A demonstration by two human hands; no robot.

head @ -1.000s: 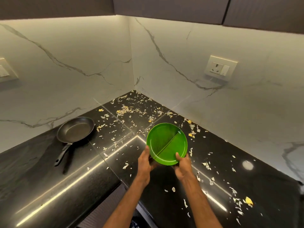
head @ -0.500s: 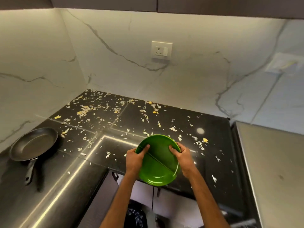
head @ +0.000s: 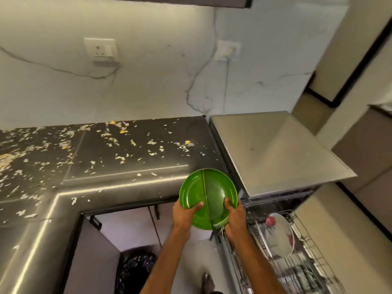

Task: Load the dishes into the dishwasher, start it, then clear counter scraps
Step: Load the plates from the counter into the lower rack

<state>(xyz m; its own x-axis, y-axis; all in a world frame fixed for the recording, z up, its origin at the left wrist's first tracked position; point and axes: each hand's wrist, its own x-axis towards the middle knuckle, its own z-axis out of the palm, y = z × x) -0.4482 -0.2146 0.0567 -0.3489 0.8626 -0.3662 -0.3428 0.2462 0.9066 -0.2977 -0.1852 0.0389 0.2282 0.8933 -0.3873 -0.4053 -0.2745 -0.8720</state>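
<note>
While left hand [head: 184,215] and right hand [head: 235,219] grip the plate [head: 209,187] by its near rim, in air just left of the rack [head: 310,247], loading is in hand, and next likely calls for standing it in a free slot.

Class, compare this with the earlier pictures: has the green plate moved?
Yes. Judged against the black counter, the green plate has gone from above it to past its front edge, rightward toward the dishwasher rack.

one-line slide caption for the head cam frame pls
Left hand and right hand hold a green divided plate at the pulled-out dishwasher rack; scraps litter the black counter.
</note>
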